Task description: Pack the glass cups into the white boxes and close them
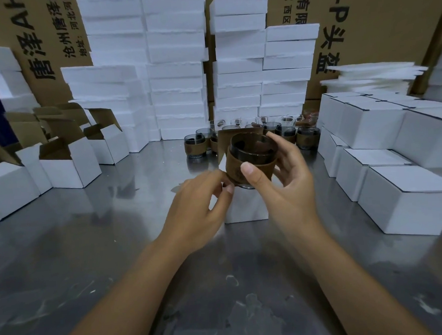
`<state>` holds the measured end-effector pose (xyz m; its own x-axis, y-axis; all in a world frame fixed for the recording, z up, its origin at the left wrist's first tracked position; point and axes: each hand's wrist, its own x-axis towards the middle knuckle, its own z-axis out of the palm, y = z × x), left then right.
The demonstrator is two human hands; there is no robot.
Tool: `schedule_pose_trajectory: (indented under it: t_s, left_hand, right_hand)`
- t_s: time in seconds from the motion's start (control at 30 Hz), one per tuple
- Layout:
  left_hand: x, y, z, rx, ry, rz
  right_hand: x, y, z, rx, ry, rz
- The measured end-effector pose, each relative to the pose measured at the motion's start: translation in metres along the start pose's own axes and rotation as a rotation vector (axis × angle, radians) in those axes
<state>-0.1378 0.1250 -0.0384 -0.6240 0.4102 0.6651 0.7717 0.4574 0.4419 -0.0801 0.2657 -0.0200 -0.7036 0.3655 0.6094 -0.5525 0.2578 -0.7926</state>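
Hiding most of the open white box [245,208], the right hand [290,186] clamps its grip round a glass cup [252,154] above it; the left hand [196,207] pinches the box edge.

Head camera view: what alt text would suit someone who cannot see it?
The right hand holds a brown-sleeved glass cup over an open white box on a metal table, left hand at the box's edge. More cups stand behind.

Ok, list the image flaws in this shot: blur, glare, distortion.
Head view: dim, cool light; the left hand is smeared with blur, the glass cup in the right hand fairly sharp; the steel table carries soft pale glare; wide-angle bending tilts the closed white boxes at right.
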Motion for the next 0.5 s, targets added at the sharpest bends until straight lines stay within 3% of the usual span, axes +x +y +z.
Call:
schedule_pose_trajectory:
  t_s: [0.5]
  left_hand:
    - [-0.0026,-0.0003,0.0007,0.006,0.027,0.101]
  right_hand:
    - [0.0006,0.0095,-0.0007,-0.137,-0.044,-0.117]
